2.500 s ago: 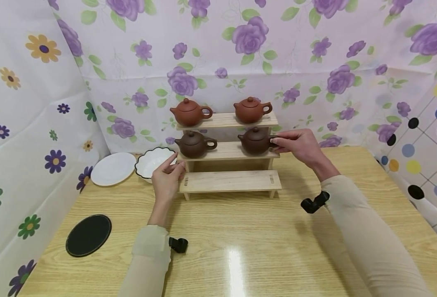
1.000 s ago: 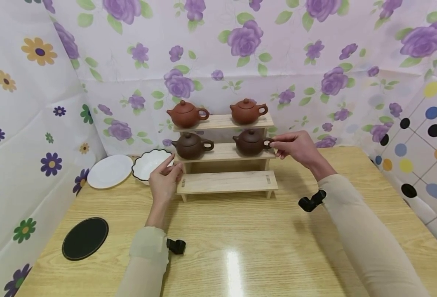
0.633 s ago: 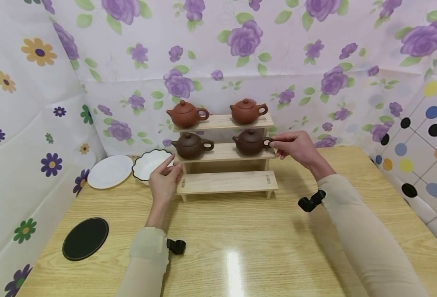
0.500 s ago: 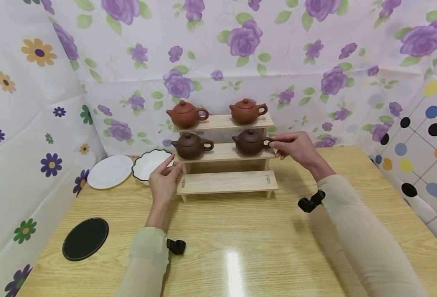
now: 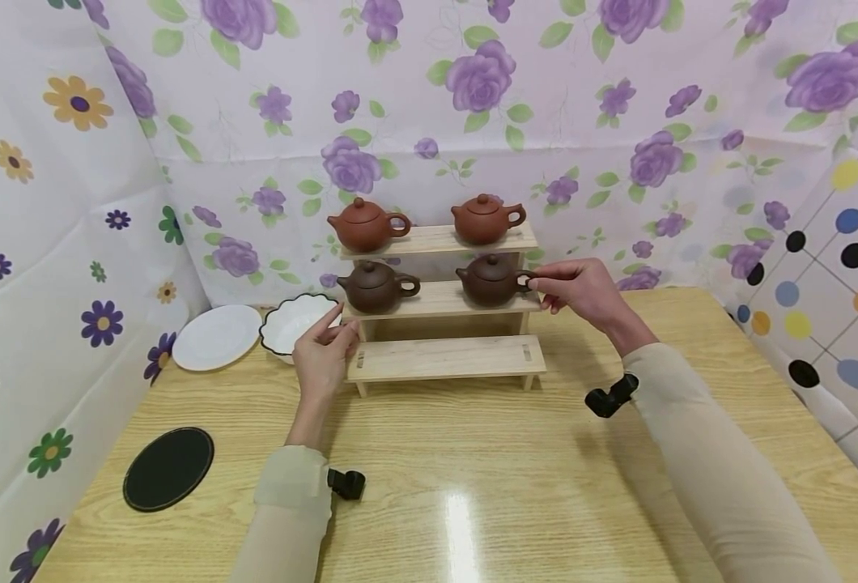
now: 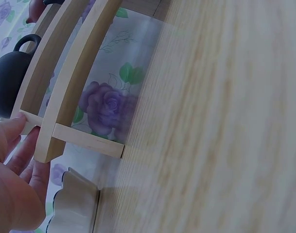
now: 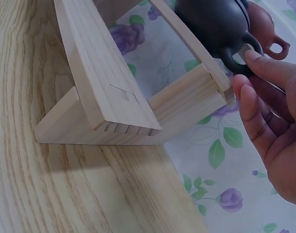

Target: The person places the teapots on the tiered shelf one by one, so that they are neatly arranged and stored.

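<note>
A three-tier wooden display rack (image 5: pixel 447 357) stands on the table, bearing two reddish-brown teapots, left (image 5: pixel 365 227) and right (image 5: pixel 483 220), on its top shelf. Two dark brown teapots, left (image 5: pixel 374 287) and right (image 5: pixel 490 280), sit on the middle shelf. All their spouts point left. My right hand (image 5: pixel 582 291) pinches the handle of the right dark teapot between thumb and fingers; the right wrist view shows this handle (image 7: pixel 233 63) up close. At the rack's left end, my left hand (image 5: pixel 321 350) holds the side support (image 6: pixel 31 121), thumb in front and fingers behind.
Left of the rack are a white scalloped bowl (image 5: pixel 294 324) with a dark rim and a white plate (image 5: pixel 216 338). A black round mat (image 5: pixel 169 469) lies nearer on the wooden table (image 5: pixel 516 486). Patterned cloth walls (image 5: pixel 414 89) enclose the back and sides.
The head view has shifted slightly since the oldest frame. My right fingers have slid outward on the handle, so more of its loop shows. In the last second everything stays still.
</note>
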A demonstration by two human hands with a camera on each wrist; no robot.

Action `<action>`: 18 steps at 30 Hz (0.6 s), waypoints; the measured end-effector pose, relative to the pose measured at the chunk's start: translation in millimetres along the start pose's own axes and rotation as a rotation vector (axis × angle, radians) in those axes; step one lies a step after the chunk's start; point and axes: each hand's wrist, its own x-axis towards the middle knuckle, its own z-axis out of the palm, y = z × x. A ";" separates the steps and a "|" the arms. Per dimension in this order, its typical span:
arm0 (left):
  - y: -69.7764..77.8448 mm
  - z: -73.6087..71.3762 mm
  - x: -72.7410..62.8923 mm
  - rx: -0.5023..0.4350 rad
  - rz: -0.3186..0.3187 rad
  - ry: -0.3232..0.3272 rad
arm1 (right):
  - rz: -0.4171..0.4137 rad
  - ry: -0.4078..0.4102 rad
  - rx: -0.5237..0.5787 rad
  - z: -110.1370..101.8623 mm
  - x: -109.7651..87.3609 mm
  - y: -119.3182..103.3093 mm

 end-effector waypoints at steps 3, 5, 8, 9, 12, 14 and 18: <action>-0.1 0.2 1.6 -0.013 -0.030 -0.002 | -0.001 0.004 0.011 0.0 0.1 0.1; 0.1 0.1 2.6 -0.016 -0.045 -0.005 | -0.003 0.005 0.012 0.1 0.1 0.5; 0.2 0.3 3.5 -0.018 -0.053 -0.009 | -0.003 0.009 0.011 0.1 0.2 1.2; 0.2 0.5 3.3 -0.016 -0.050 -0.008 | -0.004 0.011 0.011 0.1 0.1 1.2; 0.1 2.0 2.4 -0.016 -0.036 -0.004 | -0.004 0.017 0.015 -0.6 -0.4 0.4; -0.4 2.7 2.0 -0.014 -0.026 0.001 | -0.006 0.019 0.013 -0.9 -0.8 0.1; -1.1 2.2 2.0 -0.033 -0.025 -0.005 | -0.021 0.021 -0.026 -2.1 -5.3 -0.2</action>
